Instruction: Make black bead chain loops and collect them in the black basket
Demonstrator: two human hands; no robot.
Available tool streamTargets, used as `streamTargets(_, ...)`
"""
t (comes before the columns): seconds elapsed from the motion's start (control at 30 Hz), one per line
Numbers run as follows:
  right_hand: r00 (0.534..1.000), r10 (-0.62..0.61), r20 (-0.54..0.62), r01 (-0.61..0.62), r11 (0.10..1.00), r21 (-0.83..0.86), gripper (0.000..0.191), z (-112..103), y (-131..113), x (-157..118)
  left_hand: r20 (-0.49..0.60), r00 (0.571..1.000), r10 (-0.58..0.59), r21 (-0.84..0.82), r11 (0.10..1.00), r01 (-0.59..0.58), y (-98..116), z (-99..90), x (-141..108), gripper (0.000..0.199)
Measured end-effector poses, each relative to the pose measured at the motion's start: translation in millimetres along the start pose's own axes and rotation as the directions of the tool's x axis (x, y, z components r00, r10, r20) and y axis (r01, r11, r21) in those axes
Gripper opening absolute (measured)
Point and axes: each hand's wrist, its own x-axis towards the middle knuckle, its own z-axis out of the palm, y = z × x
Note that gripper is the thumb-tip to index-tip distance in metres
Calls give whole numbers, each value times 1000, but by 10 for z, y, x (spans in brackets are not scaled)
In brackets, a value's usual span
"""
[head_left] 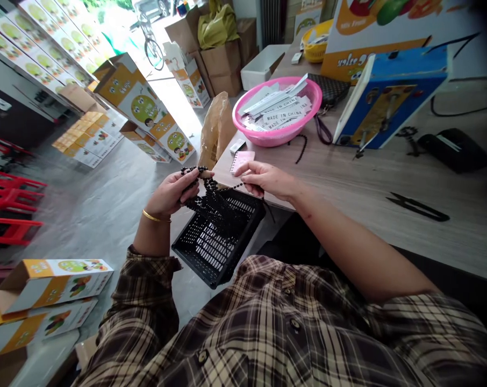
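Note:
A bunch of black bead strings [211,201] hangs from my left hand [176,192], whose fingers are wrapped round its upper part. One strand stretches across to my right hand [263,180], where the thumb and fingertips pinch its end beside the table corner. Below both hands is a black plastic crate [211,250] with slotted sides; the lower part of the bunch hangs over it. Just beyond my right hand lies a small pink spiral notebook [242,159] on the table.
On the wooden table [340,188] stand a pink basket [276,138] of printed paper strips and a blue machine [405,97]. Black thread snips [419,207] and a black pouch [453,149] lie to the right. Printed cartons [147,110] stand on the floor.

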Motion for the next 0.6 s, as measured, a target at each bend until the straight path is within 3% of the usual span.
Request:
streamTargets(0.1, 997, -78, 17, 79, 994, -81, 27, 108, 35, -22, -2, 1000, -4, -7, 1000, 3, 27, 28, 46, 41)
streamTargets(0.2, 991, -132, -2, 127, 954, -271, 28, 223, 28, -9, 12, 1000, -27, 1, 1000, 27, 42, 77, 74, 42)
streamTargets(0.37, 978, -198, -70, 118, 794, -597, 25, 371, 67, 98, 77, 995, -62, 45, 997, 59, 83, 186, 110, 47)
streamTargets(0.6, 977, -195, -87, 41, 572, -819, 27, 457, 151, 126, 103, 992, -66, 92, 994, 57, 73, 255, 143, 45)
